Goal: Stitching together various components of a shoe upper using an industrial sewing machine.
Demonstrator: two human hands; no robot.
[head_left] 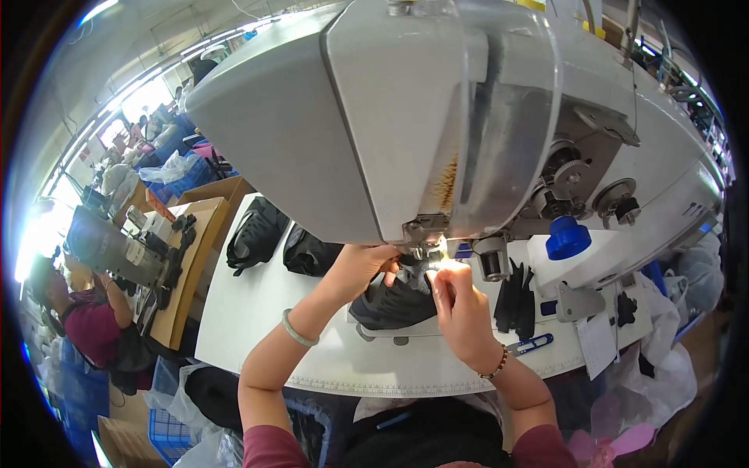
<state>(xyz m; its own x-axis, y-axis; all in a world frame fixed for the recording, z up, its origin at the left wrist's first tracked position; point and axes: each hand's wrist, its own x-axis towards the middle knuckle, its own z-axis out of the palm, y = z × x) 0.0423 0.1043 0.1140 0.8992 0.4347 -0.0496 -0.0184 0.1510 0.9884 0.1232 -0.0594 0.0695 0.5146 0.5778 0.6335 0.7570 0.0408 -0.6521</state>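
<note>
Beneath the lit needle area of a large white sewing machine (pixel 374 117) lies a black fabric piece shaped like a shoe upper (pixel 394 304). My left hand (pixel 363 271) grips its upper left edge close to the presser foot, fingers bent around the material. From the other side my right hand (pixel 462 304) pinches the edge of the same piece, thumb and forefinger together just right of the needle. The needle tip and the exact stitching spot are hidden by my fingers and the machine head. Two similar black uppers (pixel 259 234) lie to the left on the white table.
Blue-handled thread snips (pixel 532 344) and black strips (pixel 515 300) lie on the white table (pixel 328 359) to the right. A blue knob (pixel 568 238) hangs from the machine head. Blue crates (pixel 168 433) with plastic bags stand lower left. A co-worker (pixel 94 327) sits at another machine.
</note>
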